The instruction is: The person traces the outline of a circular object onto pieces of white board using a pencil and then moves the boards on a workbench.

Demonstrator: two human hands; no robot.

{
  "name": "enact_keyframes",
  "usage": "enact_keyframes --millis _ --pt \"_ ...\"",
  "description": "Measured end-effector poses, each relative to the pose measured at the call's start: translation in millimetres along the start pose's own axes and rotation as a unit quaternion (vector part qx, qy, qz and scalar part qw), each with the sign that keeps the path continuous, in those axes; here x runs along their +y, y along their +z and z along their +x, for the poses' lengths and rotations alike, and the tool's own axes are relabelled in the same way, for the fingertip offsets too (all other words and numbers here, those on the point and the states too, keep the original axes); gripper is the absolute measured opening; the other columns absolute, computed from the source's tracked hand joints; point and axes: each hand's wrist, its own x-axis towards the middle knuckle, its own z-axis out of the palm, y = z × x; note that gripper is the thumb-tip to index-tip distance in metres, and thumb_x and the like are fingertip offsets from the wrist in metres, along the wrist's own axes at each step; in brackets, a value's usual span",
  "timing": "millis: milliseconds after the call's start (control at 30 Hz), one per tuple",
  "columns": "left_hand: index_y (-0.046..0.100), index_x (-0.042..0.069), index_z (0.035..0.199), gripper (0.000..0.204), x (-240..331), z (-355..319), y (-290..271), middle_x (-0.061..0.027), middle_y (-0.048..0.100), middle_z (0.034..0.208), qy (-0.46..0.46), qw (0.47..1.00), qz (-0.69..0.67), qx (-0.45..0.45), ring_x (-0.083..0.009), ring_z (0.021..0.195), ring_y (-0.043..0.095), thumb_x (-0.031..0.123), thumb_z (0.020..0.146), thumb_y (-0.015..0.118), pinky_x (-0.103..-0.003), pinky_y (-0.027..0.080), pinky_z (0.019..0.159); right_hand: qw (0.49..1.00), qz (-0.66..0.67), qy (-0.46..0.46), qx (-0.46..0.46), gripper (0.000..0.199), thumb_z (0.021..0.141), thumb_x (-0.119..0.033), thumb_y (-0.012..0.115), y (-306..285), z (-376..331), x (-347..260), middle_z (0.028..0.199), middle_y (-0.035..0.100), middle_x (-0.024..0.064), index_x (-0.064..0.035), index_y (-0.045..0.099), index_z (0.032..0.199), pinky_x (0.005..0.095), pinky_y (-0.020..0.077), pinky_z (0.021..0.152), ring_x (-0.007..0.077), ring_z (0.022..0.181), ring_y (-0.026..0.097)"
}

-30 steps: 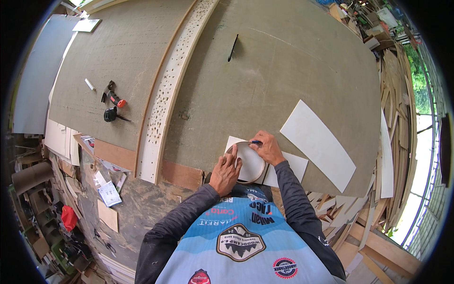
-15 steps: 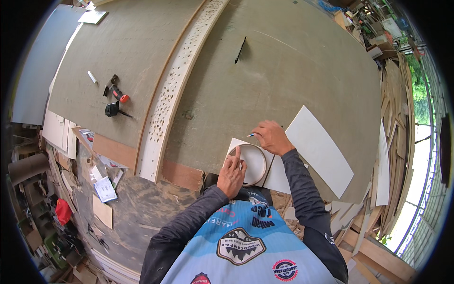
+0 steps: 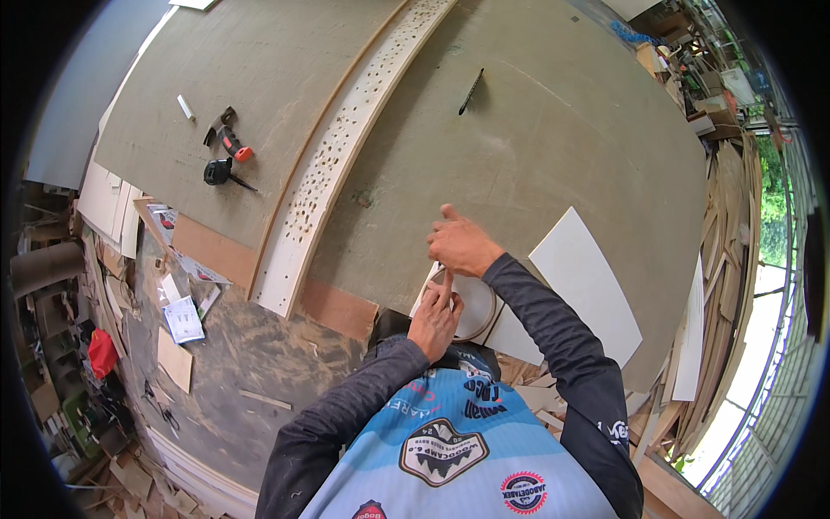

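My left hand [image 3: 435,318] presses down on a round, thin-walled ring [image 3: 494,313], index finger stretched across its far left side. The ring lies flat on a small white board [image 3: 423,289] at the table's near edge. My right hand [image 3: 465,246] is closed above the ring's far rim, fingers curled and close to my left fingertip. A slim pen showed in it a moment ago; now the hand mostly hides it. Beside the ring, to the right, is another white board [image 3: 516,336]. A larger white panel with a curved edge [image 3: 590,290] lies right of my right forearm.
A long white strip full of holes [image 3: 333,147] crosses the table [image 3: 536,147]. Left of it lie a claw hammer [image 3: 228,136], a tape measure [image 3: 219,171] and a small white piece [image 3: 185,107]. A black pen-like stick [image 3: 471,92] lies farther off. Wood strips [image 3: 722,277] stack at right.
My right hand has moved left, from beyond the ring's right side to its far left rim, beside my left fingertip. My left hand stays on the ring. The view has shifted slightly.
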Motion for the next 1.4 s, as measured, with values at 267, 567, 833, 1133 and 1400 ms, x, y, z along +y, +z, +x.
enact_keyframes --millis 267,567,833,1133,1400 --pt "0.055 -0.007 0.122 0.043 -2 -1 -3 -0.0206 0.068 0.114 0.008 1.000 -0.018 0.006 -0.0335 0.130 0.052 0.021 0.090 0.054 -0.047 0.033 0.117 0.996 -0.045 -0.070 -0.031 0.008 0.074 -0.019 0.070 1 28 -31 0.075 0.069 -0.0030 -0.0166 0.076 0.069 0.0447 0.0242 0.124 0.0179 0.096 0.067" --pt "0.055 -0.006 0.123 0.043 -2 -1 3 -0.0197 0.069 0.110 0.007 0.999 -0.039 0.013 -0.0334 0.133 0.050 0.021 0.090 0.054 -0.048 0.033 0.117 0.995 -0.015 -0.098 -0.023 0.018 0.079 -0.017 0.062 -4 31 -36 0.076 0.074 0.0031 -0.0139 0.076 0.068 0.0481 0.0214 0.129 0.0238 0.097 0.070" --pt "0.055 -0.006 0.127 0.046 -3 0 -7 -0.0291 0.062 0.130 0.006 1.000 -0.014 -0.004 -0.0369 0.133 0.049 0.021 0.091 0.052 -0.048 0.035 0.116 0.993 -0.066 -0.075 -0.070 0.006 0.073 -0.021 0.073 -13 20 -21 0.081 0.070 -0.0056 -0.0181 0.078 0.073 0.0489 0.0197 0.124 0.0172 0.102 0.066" --pt "0.059 -0.005 0.122 0.039 -5 0 -3 -0.0429 0.043 0.149 0.006 1.000 -0.002 0.020 -0.0395 0.132 0.052 0.021 0.092 0.053 -0.042 0.042 0.106 0.998 -0.063 0.012 -0.015 0.013 0.082 -0.016 0.067 -2 -18 11 0.084 0.072 -0.0037 -0.0186 0.078 0.076 0.0521 0.0224 0.123 0.0183 0.106 0.067" --pt "0.059 -0.004 0.121 0.038 -7 2 -1 -0.0422 0.036 0.155 0.006 1.000 -0.018 0.021 -0.0387 0.130 0.054 0.021 0.093 0.053 -0.040 0.043 0.105 0.995 -0.066 0.076 0.009 0.015 0.081 -0.016 0.067 3 -52 17 0.080 0.069 -0.0054 -0.0218 0.077 0.071 0.0507 0.0281 0.115 0.0159 0.100 0.066"
